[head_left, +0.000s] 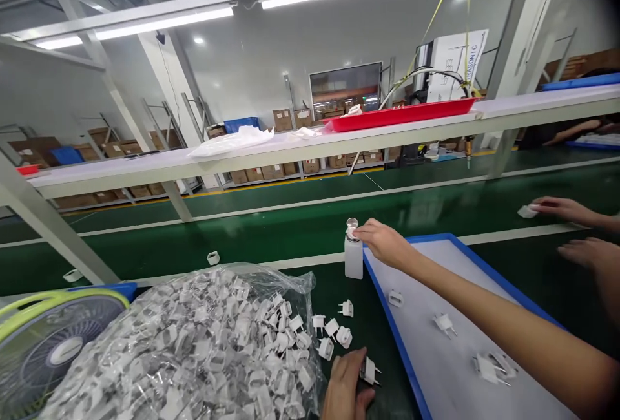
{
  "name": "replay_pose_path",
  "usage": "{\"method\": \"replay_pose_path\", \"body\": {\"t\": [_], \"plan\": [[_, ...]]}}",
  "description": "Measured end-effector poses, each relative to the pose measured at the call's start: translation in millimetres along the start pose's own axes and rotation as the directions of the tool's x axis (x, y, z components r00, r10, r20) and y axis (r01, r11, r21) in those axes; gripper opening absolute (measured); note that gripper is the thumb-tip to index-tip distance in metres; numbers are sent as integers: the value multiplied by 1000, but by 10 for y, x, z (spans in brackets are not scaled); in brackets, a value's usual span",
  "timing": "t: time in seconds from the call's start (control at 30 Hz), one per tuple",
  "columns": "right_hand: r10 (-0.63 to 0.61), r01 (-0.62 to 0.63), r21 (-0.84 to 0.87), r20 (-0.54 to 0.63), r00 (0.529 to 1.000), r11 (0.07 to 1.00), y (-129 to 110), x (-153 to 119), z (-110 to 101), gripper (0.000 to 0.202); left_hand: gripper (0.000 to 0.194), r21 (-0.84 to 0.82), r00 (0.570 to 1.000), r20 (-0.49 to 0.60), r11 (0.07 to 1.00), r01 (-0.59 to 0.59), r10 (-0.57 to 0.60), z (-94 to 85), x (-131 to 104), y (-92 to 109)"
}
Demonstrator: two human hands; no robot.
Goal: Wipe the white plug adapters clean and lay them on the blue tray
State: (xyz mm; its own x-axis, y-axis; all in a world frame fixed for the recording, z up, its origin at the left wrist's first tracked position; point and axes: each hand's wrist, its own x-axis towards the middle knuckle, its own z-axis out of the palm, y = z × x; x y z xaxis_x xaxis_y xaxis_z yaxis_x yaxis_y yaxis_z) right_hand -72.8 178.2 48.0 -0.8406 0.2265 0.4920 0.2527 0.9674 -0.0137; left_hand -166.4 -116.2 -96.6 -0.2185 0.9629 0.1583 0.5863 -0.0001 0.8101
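Note:
My left hand (346, 384) holds a white two-pin plug (369, 371) between thumb and fingers at the bottom centre, its pins pointing right. My right hand (382, 242) reaches across the blue-rimmed tray to the top of a white bottle (353, 262); its fingertips are pinched on something white there, too small to make out. Several loose plugs (343, 336) lie on the green surface between the bag and my left hand. A large clear plastic bag (194, 342) full of white plug parts is on the left. Inside the tray (404, 349) are several plugs (444, 324).
A green fan (62, 349) stands at the far left. Another person's hands (566, 210) are at the right, one holding a white part (527, 211). A raised shelf (290, 148) with a red tray (402, 115) crosses ahead. A white part (213, 257) sits behind the bag.

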Motion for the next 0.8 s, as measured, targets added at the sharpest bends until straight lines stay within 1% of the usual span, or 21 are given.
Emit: {"method": "replay_pose_path", "body": {"t": [0.2, 0.33, 0.5, 0.63, 0.8], "plan": [[29, -29, -10, 8, 1000, 1000, -62, -31, -36, 27, 60, -5, 999, 14, 999, 37, -37, 24, 5, 55], [45, -44, -11, 17, 999, 999, -68, -36, -44, 28, 63, -2, 998, 4, 998, 56, -56, 36, -6, 77], [47, -47, -4, 27, 999, 999, -65, -29, -66, 25, 52, 8, 999, -24, 999, 41, -41, 45, -13, 91], [52, -52, 6, 22, 998, 999, -63, -23, -75, 28, 51, 8, 999, -38, 1000, 20, -20, 55, -16, 68], [42, -42, -3, 43, 998, 999, -27, 14, -70, 25, 51, -5, 998, -59, 1000, 3, -3, 62, -35, 31]]}}
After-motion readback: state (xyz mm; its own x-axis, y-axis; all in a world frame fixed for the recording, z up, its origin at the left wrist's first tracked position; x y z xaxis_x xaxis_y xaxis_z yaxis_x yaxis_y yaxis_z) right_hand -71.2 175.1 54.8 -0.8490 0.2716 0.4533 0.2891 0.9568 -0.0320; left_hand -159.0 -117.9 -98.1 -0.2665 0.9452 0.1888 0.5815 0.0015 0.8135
